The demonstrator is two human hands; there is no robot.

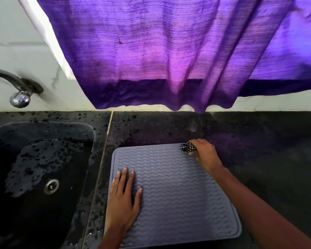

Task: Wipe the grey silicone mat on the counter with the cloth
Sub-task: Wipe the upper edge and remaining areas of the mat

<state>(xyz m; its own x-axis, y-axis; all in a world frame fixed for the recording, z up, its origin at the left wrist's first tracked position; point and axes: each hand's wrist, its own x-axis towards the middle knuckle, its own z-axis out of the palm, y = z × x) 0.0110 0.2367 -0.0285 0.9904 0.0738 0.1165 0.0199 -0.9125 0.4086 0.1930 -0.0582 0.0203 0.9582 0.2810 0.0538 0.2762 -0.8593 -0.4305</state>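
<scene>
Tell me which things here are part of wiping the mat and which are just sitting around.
In the job: grey silicone mat; checked cloth, gripped by the right hand; left hand flat on the mat.
Just lying about: sink, tap, purple curtain.

One grey mat point(178, 191). On it are two hands, left hand point(123, 200) and right hand point(205, 151), and one checked cloth point(187, 147). Left of it are one sink point(43, 130) and one tap point(16, 87); behind it hangs one curtain point(169, 51).

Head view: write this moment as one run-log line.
right hand: grips cloth at far-right corner of mat | left hand: flat on mat near left edge
</scene>
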